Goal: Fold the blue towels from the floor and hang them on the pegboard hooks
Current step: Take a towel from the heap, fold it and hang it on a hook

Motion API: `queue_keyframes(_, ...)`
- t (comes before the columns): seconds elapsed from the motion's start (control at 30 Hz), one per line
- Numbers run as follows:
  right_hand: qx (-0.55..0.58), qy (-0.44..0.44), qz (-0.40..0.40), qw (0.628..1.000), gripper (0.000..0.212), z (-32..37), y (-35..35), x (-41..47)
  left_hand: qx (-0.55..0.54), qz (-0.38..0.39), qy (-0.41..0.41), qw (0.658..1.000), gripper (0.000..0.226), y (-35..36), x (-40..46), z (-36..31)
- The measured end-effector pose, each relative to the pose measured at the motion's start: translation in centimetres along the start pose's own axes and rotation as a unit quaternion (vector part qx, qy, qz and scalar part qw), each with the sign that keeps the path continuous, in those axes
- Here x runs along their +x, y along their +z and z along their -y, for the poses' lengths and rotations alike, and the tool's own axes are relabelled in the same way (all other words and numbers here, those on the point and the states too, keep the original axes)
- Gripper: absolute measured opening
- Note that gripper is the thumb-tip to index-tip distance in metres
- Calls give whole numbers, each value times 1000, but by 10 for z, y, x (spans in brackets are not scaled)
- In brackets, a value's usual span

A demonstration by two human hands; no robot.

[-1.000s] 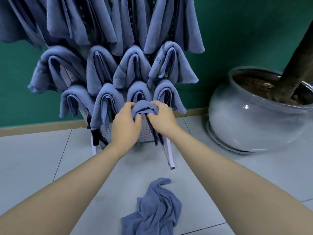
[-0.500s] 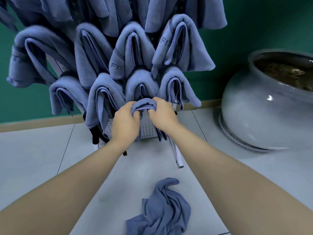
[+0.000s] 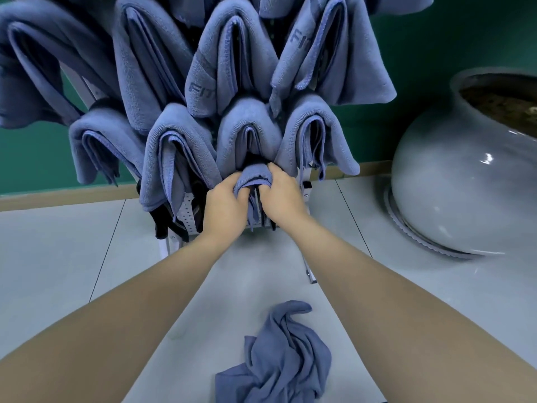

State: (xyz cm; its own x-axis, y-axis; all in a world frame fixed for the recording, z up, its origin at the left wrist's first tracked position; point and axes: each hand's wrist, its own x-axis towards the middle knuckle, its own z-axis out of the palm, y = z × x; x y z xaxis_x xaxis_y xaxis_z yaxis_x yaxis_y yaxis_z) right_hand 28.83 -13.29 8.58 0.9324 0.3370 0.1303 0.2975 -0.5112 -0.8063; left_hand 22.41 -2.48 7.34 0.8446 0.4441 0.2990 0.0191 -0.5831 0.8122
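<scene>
A folded blue towel [image 3: 255,177] sits low on the white pegboard [image 3: 186,216], draped under the bottom row of hung towels [image 3: 247,135]. My left hand [image 3: 225,210] grips its left side and my right hand [image 3: 283,196] grips its right side, fingers curled into the fold. The hook beneath it is hidden by cloth and fingers. A crumpled blue towel [image 3: 282,359] lies on the floor between my forearms. Several more folded blue towels [image 3: 229,59] hang in rows above.
A large glossy grey plant pot [image 3: 465,175] with soil stands on the floor at the right. The pegboard's white stand leg [image 3: 309,269] reaches toward me. A green wall [image 3: 453,33] with a tan skirting board is behind. The floor is grey tile.
The view has moved closer to the pegboard and lower. Both hands have pushed the folded towel further in beneath the bottom row of towels, keeping their grip.
</scene>
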Motion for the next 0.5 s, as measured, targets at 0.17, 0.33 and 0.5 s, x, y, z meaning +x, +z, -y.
queue_keyframes(0.17, 5, 42, 17, 999, 27, -46, 16, -20, 35, 73, -4, 997, 14, 8, -21, 19)
queue_keyframes(0.33, 37, 25, 50, 998, 40, -94, 24, -58, 53, 86, -36, 994, 23, 16, -53, 49)
queue_keyframes(0.5, -28, 115, 91, 989, 50, -113, 32, -74, 93, 158, -158, 970, 43, 24, -76, 74)
